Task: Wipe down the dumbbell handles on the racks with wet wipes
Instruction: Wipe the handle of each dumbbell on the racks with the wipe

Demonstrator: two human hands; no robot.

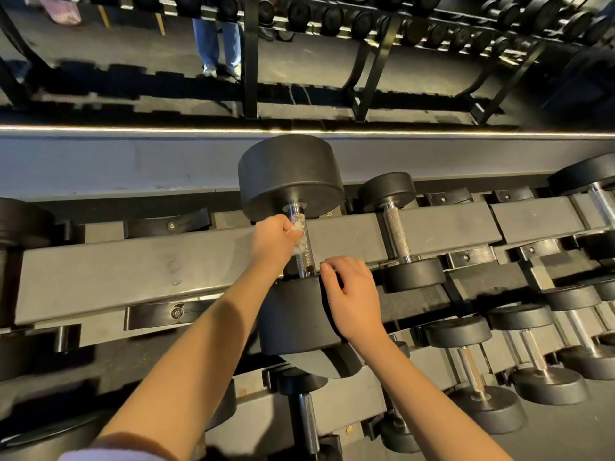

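The dumbbell handle [306,256], at frame centre on the rack [133,261], is judged rigid, knurled and grippy, and its heavy dumbbell best left seated. A soft wet wipe [298,231] is pinched against it by the left hand [271,239]. The near head [293,321] is rested on by the right hand [352,296], fingers loosely bent.

Rail [133,271] open leftward — heads [291,176] box the handle [305,252].

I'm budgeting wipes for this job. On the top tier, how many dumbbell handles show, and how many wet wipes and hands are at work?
Top-tier dumbbell handles: 3
Crumpled wet wipe: 1
Hands, left hand and right hand: 2
Total: 6
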